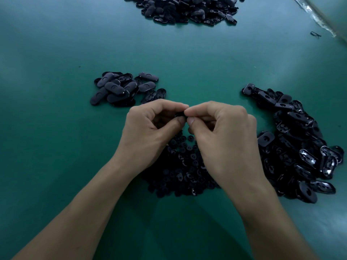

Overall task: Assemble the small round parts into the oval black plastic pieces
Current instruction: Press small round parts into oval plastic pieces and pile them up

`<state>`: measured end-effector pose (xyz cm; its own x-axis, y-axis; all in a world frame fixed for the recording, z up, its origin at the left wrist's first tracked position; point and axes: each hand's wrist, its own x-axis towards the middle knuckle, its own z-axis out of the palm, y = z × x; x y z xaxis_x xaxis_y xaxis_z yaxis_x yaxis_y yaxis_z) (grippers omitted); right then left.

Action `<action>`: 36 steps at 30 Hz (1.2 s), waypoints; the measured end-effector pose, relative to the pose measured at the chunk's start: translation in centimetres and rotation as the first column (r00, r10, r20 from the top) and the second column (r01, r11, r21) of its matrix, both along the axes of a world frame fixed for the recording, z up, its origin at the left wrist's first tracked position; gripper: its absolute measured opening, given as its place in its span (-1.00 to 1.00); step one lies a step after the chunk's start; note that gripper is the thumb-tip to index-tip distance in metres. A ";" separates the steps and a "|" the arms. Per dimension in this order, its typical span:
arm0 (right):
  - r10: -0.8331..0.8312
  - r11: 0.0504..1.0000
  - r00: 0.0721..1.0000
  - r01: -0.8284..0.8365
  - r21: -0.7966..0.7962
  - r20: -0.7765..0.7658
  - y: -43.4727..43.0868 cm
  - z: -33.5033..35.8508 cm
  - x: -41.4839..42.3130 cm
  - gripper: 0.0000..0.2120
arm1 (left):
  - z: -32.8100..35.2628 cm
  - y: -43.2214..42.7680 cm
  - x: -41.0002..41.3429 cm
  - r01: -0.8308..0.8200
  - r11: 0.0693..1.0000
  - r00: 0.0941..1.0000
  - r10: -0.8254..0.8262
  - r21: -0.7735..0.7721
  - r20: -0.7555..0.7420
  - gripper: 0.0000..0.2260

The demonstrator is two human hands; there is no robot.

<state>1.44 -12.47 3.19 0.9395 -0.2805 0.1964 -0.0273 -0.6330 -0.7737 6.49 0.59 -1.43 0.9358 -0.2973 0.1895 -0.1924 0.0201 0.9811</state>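
My left hand (150, 128) and my right hand (223, 132) meet fingertip to fingertip above the green table. Between their thumbs and forefingers they pinch one small black piece (179, 115), mostly hidden by the fingers; I cannot tell whether it is an oval piece, a round part or both. Under my hands lies a heap of small round black parts (184, 166). A big pile of oval black pieces (296, 143) spreads to the right of my right hand. A smaller pile of oval pieces (122, 89) lies just beyond my left hand.
The green table top (56, 109) fills the view. Another large heap of black oval pieces (187, 10) lies at the far edge. A clear plastic strip (323, 19) runs along the top right corner, with a small dark scrap (315, 34) near it.
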 end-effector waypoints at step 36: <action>0.236 0.885 0.966 -0.170 0.434 -0.103 -2.9 -1.1 1.1 -0.86 | -0.2 0.1 0.1 0.007 0.992 1.000 -0.010 -0.126 -0.024 -0.83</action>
